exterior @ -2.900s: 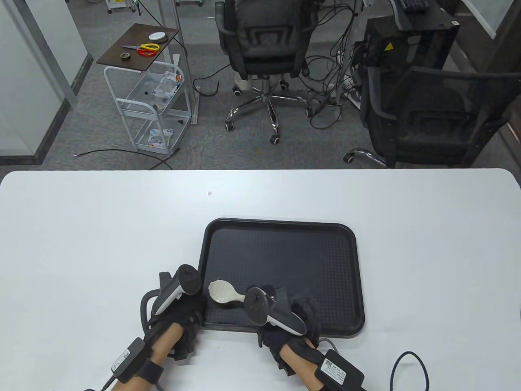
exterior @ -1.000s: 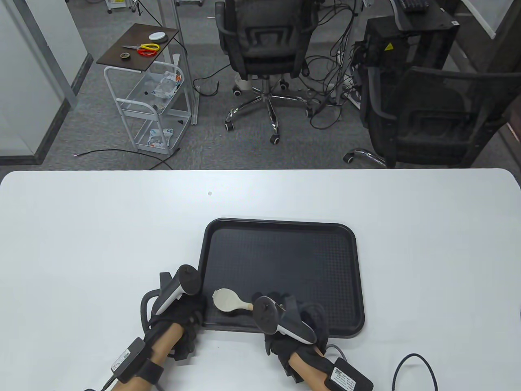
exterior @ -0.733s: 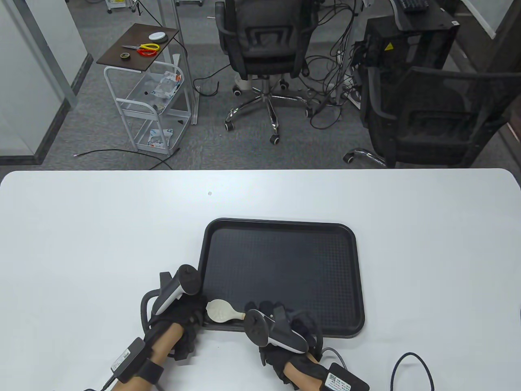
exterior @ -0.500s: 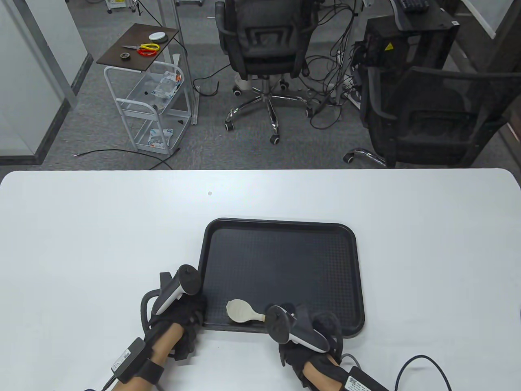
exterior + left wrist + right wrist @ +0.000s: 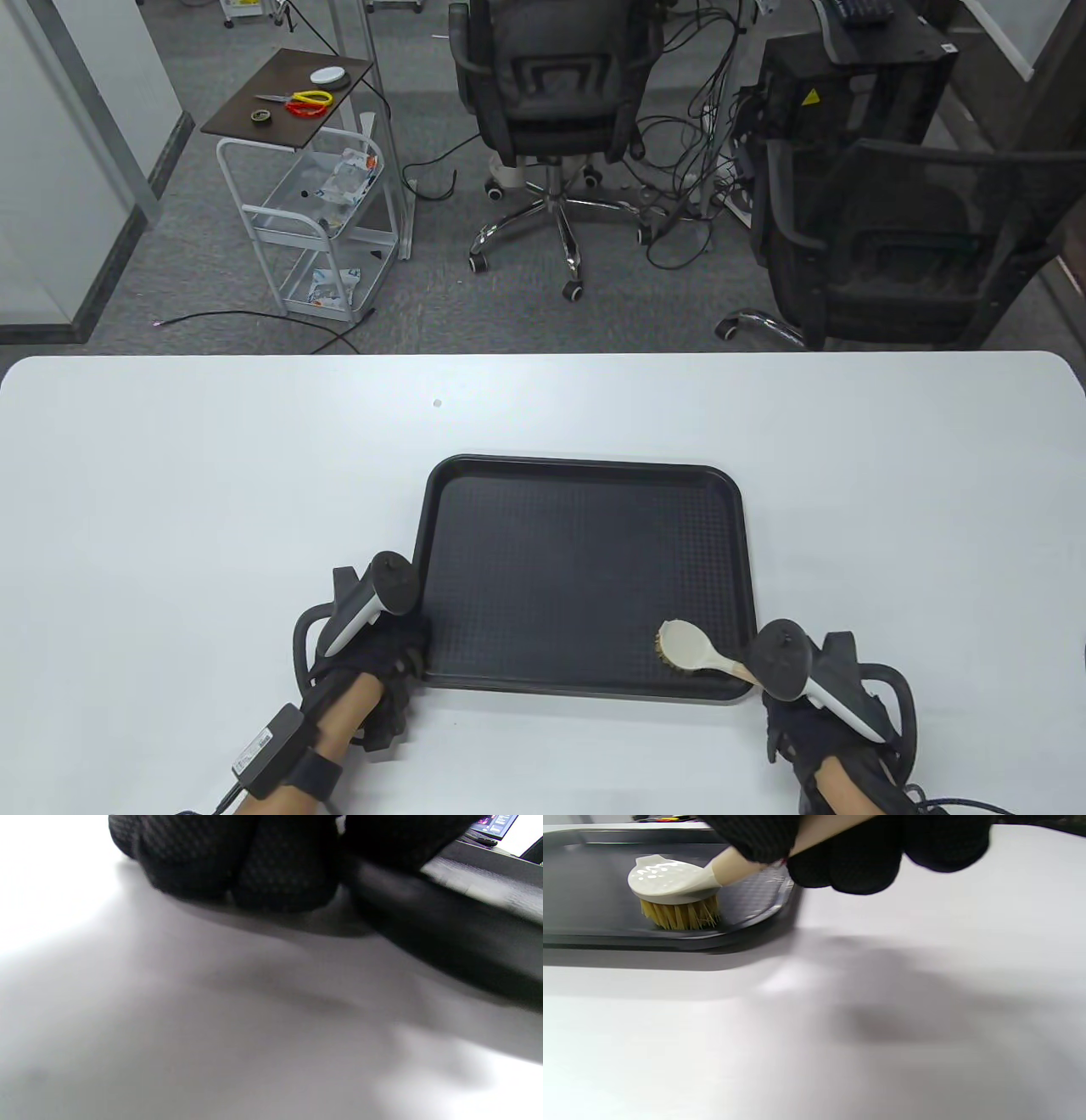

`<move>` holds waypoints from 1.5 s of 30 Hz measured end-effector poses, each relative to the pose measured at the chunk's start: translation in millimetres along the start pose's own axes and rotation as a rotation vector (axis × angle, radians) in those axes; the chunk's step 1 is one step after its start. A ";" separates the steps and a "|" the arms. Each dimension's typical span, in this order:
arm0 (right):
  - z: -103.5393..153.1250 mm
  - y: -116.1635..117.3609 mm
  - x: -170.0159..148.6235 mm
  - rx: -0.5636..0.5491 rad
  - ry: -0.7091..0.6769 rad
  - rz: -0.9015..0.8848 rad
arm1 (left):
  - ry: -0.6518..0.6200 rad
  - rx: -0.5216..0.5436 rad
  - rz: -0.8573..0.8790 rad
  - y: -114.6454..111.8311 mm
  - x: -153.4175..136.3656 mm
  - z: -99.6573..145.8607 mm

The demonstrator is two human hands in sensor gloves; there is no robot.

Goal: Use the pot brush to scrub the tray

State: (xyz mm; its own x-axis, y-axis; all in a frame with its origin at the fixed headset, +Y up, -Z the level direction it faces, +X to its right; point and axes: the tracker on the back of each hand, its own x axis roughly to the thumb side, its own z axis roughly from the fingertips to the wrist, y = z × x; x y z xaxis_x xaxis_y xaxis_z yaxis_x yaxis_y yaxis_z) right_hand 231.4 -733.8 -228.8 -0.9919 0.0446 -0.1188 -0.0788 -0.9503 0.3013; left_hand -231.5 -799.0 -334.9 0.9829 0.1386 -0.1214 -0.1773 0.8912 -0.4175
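- Table view shows our right hand (image 5: 836, 717) just off the near right corner of the tray (image 5: 585, 465), on the table (image 5: 170, 475).
- Our right hand grips the brush (image 5: 691, 647) by its handle. The right wrist view shows gloved fingers (image 5: 865, 861) curled around the pale handle.
- The brush head sits inside the tray at its near right corner, bristles down and touching the tray floor, as the right wrist view confirms (image 5: 674, 895).
- The long axis of the brush runs from our right hand up and to the left, head toward the tray centre, handle crossing the right rim.
- Our left hand (image 5: 382, 654) holds the near left corner of the tray. In the left wrist view its fingers (image 5: 237, 861) are bunched on the table beside the rim; the thumb appears to press the rim from above, but we cannot confirm this.
- Key relation: the remaining tray floor lies to the left of and beyond the brush head. We judge that the next stroke must push the head away from our right hand, along or across the tray.
- The right hand is the working hand; the left is well apart from the brush and serves only to steady.
- Risk: the head is close to the rim and could ride up onto it.
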 end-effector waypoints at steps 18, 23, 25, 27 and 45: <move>-19.7 -54.5 112.1 -0.219 -0.169 -0.047 | -0.001 -0.001 0.001 -0.1 -0.2 0.0; -49.5 -59.3 175.9 -0.239 -0.233 -0.105 | -0.001 0.000 0.000 -0.2 -0.2 0.0; -61.5 -58.3 198.5 -0.257 -0.241 -0.125 | -0.002 0.000 0.000 -0.2 -0.3 0.0; -80.3 -54.4 223.6 -0.256 -0.235 -0.153 | -0.001 0.001 -0.002 -0.3 -0.1 0.0; -165.3 -3.0 265.8 -0.148 -0.096 -0.151 | -0.003 0.002 0.000 -0.5 -0.3 -0.1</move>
State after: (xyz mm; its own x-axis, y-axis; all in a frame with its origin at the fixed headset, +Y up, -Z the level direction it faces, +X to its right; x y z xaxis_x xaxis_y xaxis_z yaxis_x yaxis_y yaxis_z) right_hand -15.6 -770.1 -417.6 -0.9755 0.2116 -0.0594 -0.2182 -0.9653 0.1438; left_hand -231.7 -799.5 -334.8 0.9830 0.1400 -0.1184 -0.1771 0.8921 -0.4156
